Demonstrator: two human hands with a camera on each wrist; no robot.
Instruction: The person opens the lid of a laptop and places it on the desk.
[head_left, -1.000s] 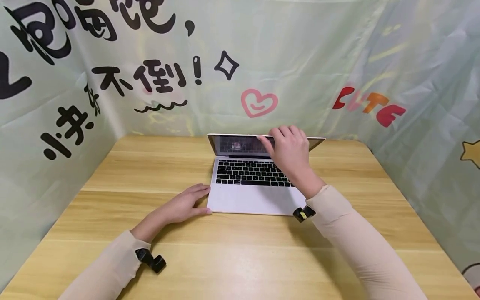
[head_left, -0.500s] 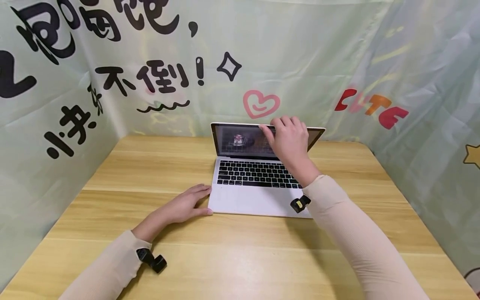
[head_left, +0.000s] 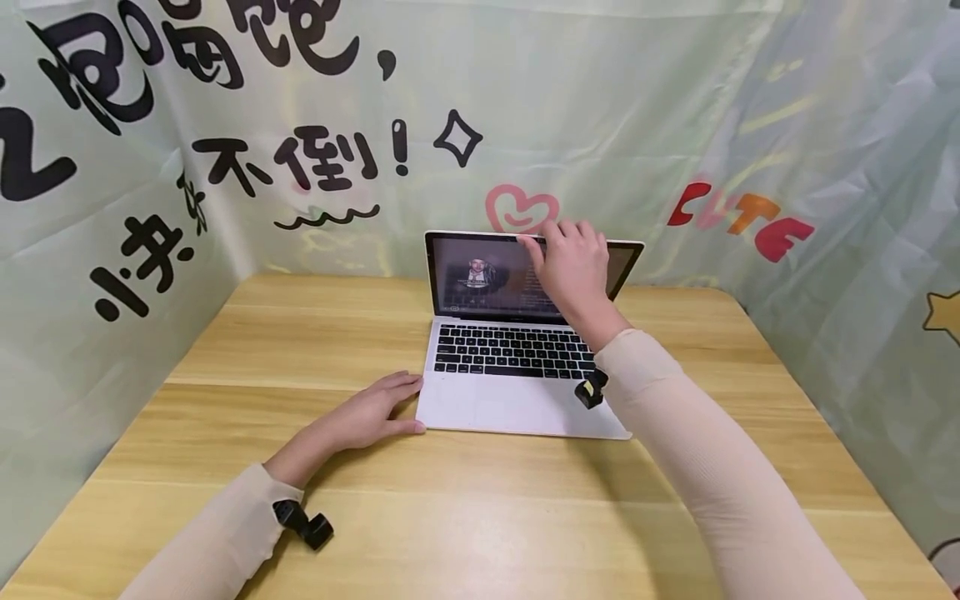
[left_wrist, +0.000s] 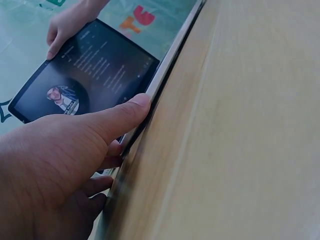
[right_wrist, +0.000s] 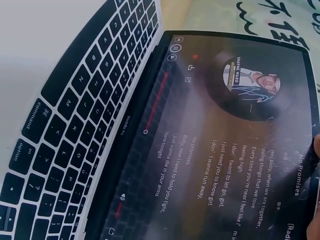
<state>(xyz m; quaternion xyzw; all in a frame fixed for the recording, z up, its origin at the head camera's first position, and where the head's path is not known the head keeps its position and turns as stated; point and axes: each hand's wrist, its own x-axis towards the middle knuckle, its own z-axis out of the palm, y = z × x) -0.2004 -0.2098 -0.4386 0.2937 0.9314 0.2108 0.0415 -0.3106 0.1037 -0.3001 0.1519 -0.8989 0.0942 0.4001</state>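
Observation:
A silver laptop (head_left: 480,404) stands on the wooden table with its lid raised and the screen (head_left: 487,275) lit. My right hand (head_left: 576,271) grips the top edge of the lid, thumb on the screen side and fingers over the back. In the right wrist view, a music player with lyrics fills the screen (right_wrist: 200,165), beside the black keyboard (right_wrist: 75,130); only a bit of the hand shows at the right border. My left hand (head_left: 371,410) rests against the base's front left corner, thumb (left_wrist: 137,102) on the edge and fingers along the side.
The wooden table (head_left: 465,517) runs back to a pale green cloth (head_left: 600,100) with printed lettering, hung on the back and both sides. Small black cameras sit at both wrists, one near the left cuff (head_left: 303,523).
My right hand has tilted the laptop lid further up and back, so more of the screen shows. The left hand has stayed at the corner of the base.

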